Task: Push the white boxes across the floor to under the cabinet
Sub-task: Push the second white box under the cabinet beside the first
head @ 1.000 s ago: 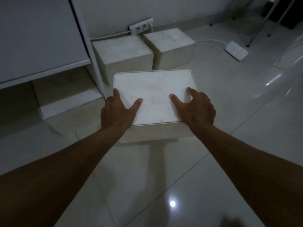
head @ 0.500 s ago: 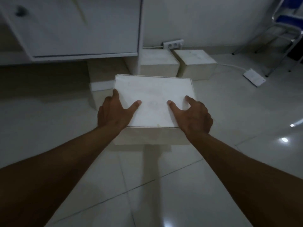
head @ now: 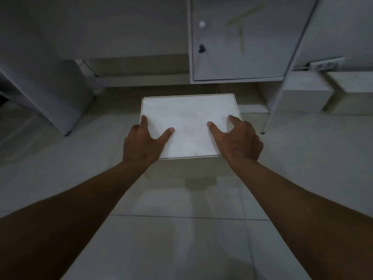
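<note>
Two bare hands press on a white box (head: 188, 126) at the centre of view, on a glossy tiled floor (head: 181, 243). The left hand (head: 141, 144) and right hand (head: 240, 141) grip its near corners, fingers spread, thumbs flat on the matte lid. The cabinet (head: 238, 47) hangs at twelve o'clock, two more boxes (head: 306, 91) at two o'clock. The rigid, square-edged box probably slides easily; push low on the near side.

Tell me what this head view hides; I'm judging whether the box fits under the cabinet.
- Space under the cabinet: dark, and partly blocked by the white box.
- Box's front corners: covered by the left hand and right hand.
- Boxes at right: blurred, the farthest cut off by the frame edge.
</note>
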`<state>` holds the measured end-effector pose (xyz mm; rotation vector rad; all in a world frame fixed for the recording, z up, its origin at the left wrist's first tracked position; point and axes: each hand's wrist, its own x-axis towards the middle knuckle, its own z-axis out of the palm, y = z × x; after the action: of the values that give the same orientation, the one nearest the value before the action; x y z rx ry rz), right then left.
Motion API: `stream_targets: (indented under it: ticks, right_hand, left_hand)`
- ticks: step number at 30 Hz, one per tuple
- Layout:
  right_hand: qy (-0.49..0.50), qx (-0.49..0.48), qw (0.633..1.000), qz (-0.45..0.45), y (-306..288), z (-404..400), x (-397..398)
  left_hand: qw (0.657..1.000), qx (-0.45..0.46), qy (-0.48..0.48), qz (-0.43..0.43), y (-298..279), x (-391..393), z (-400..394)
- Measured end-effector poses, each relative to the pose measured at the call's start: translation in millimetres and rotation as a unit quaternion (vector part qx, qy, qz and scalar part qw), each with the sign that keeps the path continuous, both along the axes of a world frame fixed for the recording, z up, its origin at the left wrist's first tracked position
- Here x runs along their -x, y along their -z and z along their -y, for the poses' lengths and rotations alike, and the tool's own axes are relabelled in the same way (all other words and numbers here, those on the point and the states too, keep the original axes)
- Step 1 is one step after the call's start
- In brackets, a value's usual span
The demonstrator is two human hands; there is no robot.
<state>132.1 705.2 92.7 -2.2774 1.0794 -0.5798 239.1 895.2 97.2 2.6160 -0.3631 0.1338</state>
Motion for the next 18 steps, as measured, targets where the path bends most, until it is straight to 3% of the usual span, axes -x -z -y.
stream_targets:
  ticks: [8,18]
  right_hand:
    - [0.0,0.021,0.999,-0.044,49,-67,-57]
    - [0.052,0.025,0.992,-0.117,130,-87,-65]
  left_hand:
    - [0.999,0.013,-0.006,-0.048,52,-51,-69]
    - [0.991,0.001,0.055,-0.124,138,-86,-74]
